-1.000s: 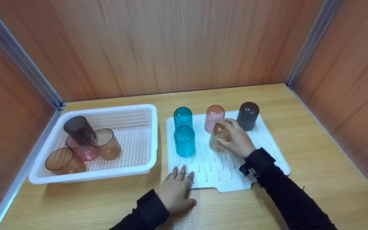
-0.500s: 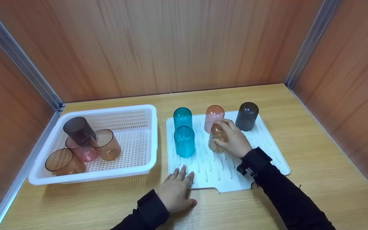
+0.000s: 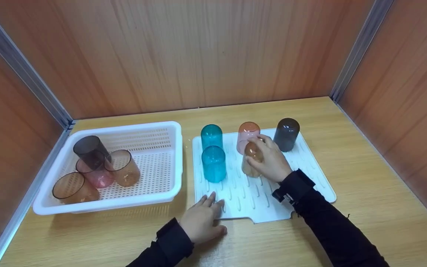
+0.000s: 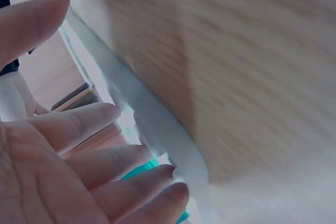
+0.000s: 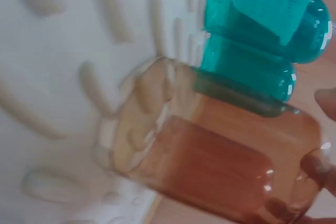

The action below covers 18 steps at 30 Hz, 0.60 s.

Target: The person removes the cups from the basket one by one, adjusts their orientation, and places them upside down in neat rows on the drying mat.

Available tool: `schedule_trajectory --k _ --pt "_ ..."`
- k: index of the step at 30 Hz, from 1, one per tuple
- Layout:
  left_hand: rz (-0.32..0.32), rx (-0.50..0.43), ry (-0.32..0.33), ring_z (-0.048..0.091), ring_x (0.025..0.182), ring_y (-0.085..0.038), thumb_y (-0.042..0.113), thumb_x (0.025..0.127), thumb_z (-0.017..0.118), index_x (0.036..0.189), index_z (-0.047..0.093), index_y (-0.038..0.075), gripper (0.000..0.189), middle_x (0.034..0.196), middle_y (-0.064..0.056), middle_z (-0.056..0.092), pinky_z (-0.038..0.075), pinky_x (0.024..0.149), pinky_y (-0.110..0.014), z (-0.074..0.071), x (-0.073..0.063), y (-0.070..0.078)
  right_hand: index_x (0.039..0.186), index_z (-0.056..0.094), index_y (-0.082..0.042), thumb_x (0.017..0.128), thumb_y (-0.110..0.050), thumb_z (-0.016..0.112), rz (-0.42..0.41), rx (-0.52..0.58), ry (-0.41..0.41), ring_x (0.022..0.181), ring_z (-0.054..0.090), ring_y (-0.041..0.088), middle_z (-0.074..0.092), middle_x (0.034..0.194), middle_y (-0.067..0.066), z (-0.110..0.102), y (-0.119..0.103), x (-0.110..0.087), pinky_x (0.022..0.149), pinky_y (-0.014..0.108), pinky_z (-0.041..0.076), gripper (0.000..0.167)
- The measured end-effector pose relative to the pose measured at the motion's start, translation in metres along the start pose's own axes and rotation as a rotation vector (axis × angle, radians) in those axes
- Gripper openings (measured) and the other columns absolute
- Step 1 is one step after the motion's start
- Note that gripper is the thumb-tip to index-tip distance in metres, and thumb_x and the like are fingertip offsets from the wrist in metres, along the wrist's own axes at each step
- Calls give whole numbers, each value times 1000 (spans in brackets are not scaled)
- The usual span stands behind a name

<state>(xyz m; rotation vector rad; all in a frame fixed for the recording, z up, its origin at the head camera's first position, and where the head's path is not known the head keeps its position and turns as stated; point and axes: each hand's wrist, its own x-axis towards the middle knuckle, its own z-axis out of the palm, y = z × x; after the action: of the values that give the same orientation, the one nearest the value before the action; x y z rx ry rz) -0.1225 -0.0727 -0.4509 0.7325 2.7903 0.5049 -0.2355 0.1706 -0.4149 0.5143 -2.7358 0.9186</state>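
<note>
Right grip [image 3: 271, 160] curls round 1 amber cup [image 3: 253, 152], left grip [image 3: 199, 220] spread, 4 more upturned cups [image 3: 214, 165] nearby.

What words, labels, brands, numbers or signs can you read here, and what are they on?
There are none that can be read.
No writing shows on the amber cup in the right hand, the teal cups, the white tray or the white basket.
The shiny bit on the right wristband is too small to tell.

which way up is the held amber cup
Upside down: the amber cup has its rounded base up, rim facing the white mat.
</note>
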Motion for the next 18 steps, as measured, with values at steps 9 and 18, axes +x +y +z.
schedule_trajectory --k 9,18 --pt "45 -112 124 37 131 -40 40 85 67 138 47 8 65 146 -15 39 35 104 -50 -24 -8 5 133 52 -14 87 -21 67 -78 52 88 127 40 32 42 140 17 1 -24 -1 101 51 38 49" --pt "95 -179 398 39 133 -30 38 87 66 140 45 12 63 146 -12 39 36 105 -46 -73 -24 7 134 50 -11 89 -28 65 -158 128 89 126 42 25 47 135 11 9 -53 2 103 49 35 50"
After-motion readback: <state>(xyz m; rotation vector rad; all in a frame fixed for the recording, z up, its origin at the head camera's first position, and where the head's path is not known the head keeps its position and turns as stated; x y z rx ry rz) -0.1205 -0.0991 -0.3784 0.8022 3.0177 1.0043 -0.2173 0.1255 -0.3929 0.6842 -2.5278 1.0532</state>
